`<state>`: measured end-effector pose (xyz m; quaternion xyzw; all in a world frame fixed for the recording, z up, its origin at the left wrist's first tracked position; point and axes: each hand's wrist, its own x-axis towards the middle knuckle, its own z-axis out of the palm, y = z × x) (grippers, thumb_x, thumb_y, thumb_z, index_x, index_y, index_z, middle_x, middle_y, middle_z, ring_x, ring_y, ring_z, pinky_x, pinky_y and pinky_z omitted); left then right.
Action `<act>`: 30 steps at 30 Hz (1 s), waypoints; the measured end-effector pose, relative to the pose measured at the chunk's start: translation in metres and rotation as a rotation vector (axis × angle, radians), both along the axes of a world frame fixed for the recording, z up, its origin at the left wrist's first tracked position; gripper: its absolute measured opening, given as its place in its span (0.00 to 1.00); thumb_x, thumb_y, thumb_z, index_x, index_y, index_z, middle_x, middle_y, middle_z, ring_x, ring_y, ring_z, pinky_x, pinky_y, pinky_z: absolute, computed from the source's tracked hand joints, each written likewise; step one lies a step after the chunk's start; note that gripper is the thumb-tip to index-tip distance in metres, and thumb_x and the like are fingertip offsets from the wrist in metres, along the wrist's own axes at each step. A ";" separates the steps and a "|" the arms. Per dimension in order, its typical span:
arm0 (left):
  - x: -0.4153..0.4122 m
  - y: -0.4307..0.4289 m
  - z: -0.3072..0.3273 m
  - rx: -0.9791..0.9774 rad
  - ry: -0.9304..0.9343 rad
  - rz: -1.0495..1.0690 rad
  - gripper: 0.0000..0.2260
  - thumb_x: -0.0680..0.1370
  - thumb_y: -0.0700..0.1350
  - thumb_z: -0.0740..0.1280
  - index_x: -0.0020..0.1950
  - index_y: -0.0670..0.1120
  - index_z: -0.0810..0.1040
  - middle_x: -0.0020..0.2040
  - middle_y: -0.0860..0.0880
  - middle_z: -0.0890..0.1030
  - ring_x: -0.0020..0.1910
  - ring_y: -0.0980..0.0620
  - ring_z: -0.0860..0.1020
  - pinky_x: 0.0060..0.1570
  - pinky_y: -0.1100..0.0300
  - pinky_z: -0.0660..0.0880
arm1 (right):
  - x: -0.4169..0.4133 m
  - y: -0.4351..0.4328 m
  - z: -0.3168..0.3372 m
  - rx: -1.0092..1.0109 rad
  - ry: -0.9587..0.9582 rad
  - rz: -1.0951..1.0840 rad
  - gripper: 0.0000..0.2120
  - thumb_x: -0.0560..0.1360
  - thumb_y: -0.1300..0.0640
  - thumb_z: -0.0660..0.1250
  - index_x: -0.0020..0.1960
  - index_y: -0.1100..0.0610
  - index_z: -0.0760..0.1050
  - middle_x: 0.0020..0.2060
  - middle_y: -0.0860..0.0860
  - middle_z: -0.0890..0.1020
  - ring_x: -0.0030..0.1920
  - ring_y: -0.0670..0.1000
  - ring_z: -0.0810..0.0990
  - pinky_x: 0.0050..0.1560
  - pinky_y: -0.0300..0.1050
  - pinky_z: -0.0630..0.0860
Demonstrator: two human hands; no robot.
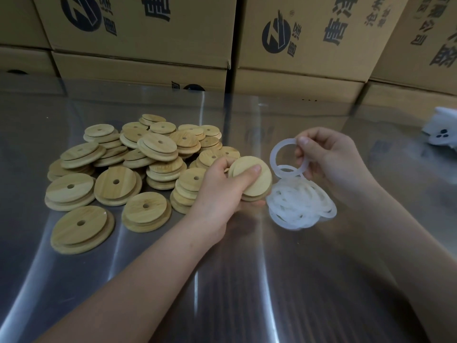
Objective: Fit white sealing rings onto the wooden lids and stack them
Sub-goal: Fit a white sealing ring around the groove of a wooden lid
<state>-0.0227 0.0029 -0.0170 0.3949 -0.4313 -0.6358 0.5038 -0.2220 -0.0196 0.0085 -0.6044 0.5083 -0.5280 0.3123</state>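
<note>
My left hand (223, 188) grips a round wooden lid (254, 180), thumb across its face, just above the table. My right hand (329, 157) pinches a white sealing ring (274, 151) and holds it upright, a little to the right of the lid. Below both hands lies a loose heap of white rings (300, 206). A pile of several wooden lids (138, 164), each with a small centre hole, spreads over the table to the left.
The work surface is a shiny steel table (222, 280). Stacked cardboard boxes (296, 58) form a wall along its far edge. A white object with dark dots (442, 131) sits at the far right.
</note>
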 end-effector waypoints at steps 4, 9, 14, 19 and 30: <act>0.001 -0.004 -0.004 0.068 0.024 -0.027 0.09 0.78 0.34 0.67 0.55 0.45 0.75 0.57 0.41 0.80 0.52 0.43 0.83 0.40 0.56 0.82 | 0.006 0.003 0.002 0.045 -0.062 0.083 0.09 0.81 0.62 0.62 0.43 0.60 0.76 0.30 0.54 0.78 0.23 0.50 0.71 0.26 0.40 0.71; 0.003 -0.009 -0.006 0.082 0.044 -0.061 0.13 0.78 0.31 0.63 0.52 0.48 0.78 0.55 0.44 0.82 0.53 0.46 0.83 0.43 0.55 0.83 | 0.009 0.005 0.004 0.096 -0.171 0.178 0.10 0.80 0.61 0.62 0.41 0.61 0.74 0.27 0.54 0.76 0.22 0.50 0.70 0.24 0.39 0.70; 0.002 -0.008 -0.004 0.101 0.103 -0.122 0.12 0.80 0.36 0.63 0.59 0.48 0.79 0.53 0.46 0.85 0.52 0.48 0.84 0.47 0.53 0.83 | 0.013 0.006 0.001 0.155 -0.186 0.322 0.07 0.73 0.57 0.67 0.40 0.60 0.76 0.28 0.55 0.77 0.22 0.50 0.71 0.24 0.39 0.71; 0.002 -0.007 -0.002 0.171 0.164 -0.192 0.16 0.81 0.52 0.61 0.61 0.44 0.79 0.53 0.45 0.85 0.51 0.46 0.84 0.50 0.50 0.82 | 0.018 0.007 -0.003 0.150 -0.135 0.371 0.05 0.73 0.57 0.69 0.40 0.58 0.80 0.30 0.57 0.78 0.23 0.51 0.72 0.25 0.39 0.72; 0.000 -0.003 -0.004 -0.008 0.059 -0.244 0.15 0.77 0.34 0.67 0.62 0.47 0.80 0.55 0.45 0.84 0.55 0.48 0.83 0.55 0.48 0.80 | 0.031 0.013 -0.006 0.007 0.036 0.177 0.02 0.74 0.61 0.71 0.43 0.59 0.82 0.35 0.49 0.81 0.30 0.48 0.71 0.30 0.38 0.69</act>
